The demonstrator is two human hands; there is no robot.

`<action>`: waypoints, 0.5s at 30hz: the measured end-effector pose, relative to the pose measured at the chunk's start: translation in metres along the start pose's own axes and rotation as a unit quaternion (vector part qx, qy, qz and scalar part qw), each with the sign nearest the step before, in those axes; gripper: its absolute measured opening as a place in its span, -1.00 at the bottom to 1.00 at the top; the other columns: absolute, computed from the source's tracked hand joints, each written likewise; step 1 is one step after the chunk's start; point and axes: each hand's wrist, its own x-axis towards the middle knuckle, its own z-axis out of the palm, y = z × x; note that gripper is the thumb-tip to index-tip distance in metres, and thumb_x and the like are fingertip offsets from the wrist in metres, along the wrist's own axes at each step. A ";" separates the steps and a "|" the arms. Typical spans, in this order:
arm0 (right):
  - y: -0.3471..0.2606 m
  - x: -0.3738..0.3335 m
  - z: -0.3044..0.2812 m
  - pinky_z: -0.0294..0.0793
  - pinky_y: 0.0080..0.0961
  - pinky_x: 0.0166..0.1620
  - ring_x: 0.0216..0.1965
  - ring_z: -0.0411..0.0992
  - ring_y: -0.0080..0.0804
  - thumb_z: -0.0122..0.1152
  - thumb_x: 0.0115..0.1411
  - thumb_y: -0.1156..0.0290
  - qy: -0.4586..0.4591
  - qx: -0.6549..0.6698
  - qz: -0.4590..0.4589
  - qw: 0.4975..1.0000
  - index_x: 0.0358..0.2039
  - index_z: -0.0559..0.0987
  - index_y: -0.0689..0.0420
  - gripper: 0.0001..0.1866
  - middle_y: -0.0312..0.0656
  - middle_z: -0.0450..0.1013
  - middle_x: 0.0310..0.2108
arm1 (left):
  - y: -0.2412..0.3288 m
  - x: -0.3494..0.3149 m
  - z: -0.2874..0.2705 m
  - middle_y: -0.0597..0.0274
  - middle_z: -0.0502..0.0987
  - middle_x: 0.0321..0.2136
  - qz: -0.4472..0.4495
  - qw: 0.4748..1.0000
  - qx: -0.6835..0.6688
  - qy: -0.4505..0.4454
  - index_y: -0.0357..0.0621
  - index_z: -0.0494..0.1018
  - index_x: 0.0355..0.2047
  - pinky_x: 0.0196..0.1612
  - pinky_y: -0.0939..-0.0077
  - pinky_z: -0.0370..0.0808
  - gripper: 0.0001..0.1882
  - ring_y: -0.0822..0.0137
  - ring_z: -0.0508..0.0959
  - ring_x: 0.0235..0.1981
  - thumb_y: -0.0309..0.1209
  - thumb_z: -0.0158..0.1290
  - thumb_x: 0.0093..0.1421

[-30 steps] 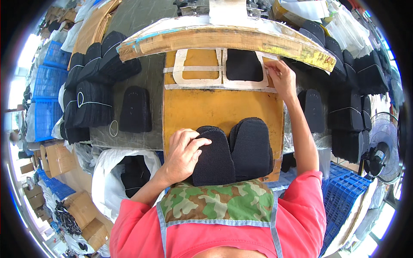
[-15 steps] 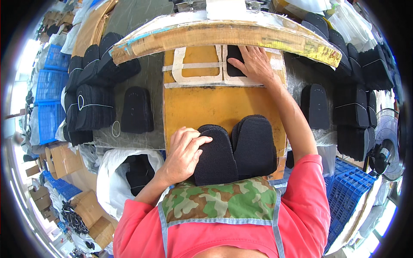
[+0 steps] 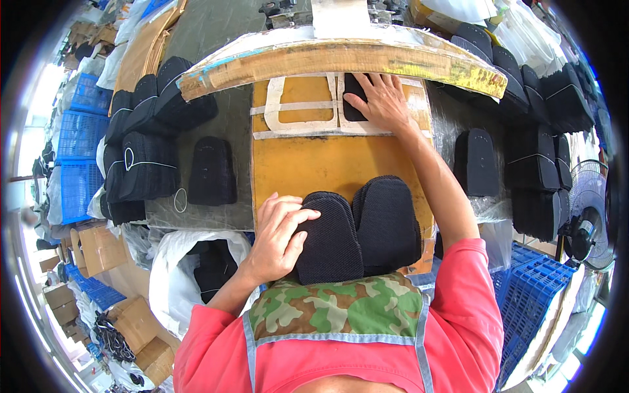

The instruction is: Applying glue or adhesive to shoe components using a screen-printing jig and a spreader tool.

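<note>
My right hand (image 3: pixel 383 101) is stretched over the yellow board (image 3: pixel 308 164), its spread fingers pressing flat on a black fabric piece (image 3: pixel 352 98). That piece lies inside the right-hand white frame outline; the hand covers part of it. Close to my apron are two stacks of black rounded fabric pieces, shaped like part of an insole: a left stack (image 3: pixel 329 242) with a mesh surface and a right stack (image 3: pixel 386 226). My left hand (image 3: pixel 278 236) rests beside the left stack, fingers loosely bent and apart, the index fingertip touching its upper left edge.
A thick wooden beam (image 3: pixel 341 59) crosses above the board's far end. The left white frame (image 3: pixel 272 108) holds no piece. Tied black stacks (image 3: pixel 149 167) stand on both sides. A white bag (image 3: pixel 167 275) hangs at left; blue crates (image 3: pixel 534 288) and a fan (image 3: pixel 586 229) are at right.
The whole view has shifted slightly, with the board and beam a little lower in it. Both hands keep nearly the same places on the pieces.
</note>
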 end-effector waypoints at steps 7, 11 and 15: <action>-0.001 0.003 0.000 -0.18 0.09 0.37 0.30 0.09 0.13 -0.20 0.26 -0.29 0.004 0.028 -0.012 1.000 0.32 0.24 -0.12 -0.26 -0.02 0.24 0.25 | 0.005 -0.008 -0.016 0.07 0.48 -0.25 -0.058 0.983 -0.173 0.038 -0.24 0.48 -0.19 0.04 0.21 0.36 -0.73 0.10 0.47 -0.17 -0.54 -0.01 0.06; -0.006 0.000 0.002 -0.18 0.11 0.37 0.31 0.06 0.17 -0.19 0.25 -0.31 -0.007 0.019 0.006 1.000 0.31 0.24 -0.08 -0.24 0.01 0.21 0.27 | 0.003 -0.008 -0.012 0.18 0.34 -0.13 -0.114 0.916 -0.379 0.064 -0.27 0.41 -0.13 -0.06 0.51 0.36 -0.75 0.36 0.41 -0.16 -0.61 -0.06 0.17; -0.011 -0.001 0.002 -0.18 0.14 0.36 0.31 0.05 0.20 -0.14 0.22 -0.35 0.005 -0.005 -0.002 1.000 0.31 0.24 -0.05 -0.18 0.04 0.19 0.27 | -0.006 -0.010 -0.008 0.26 0.28 -0.13 -0.144 0.880 -0.448 0.064 -0.25 0.39 -0.12 -0.11 0.63 0.32 -0.77 0.50 0.37 -0.16 -0.67 -0.08 0.21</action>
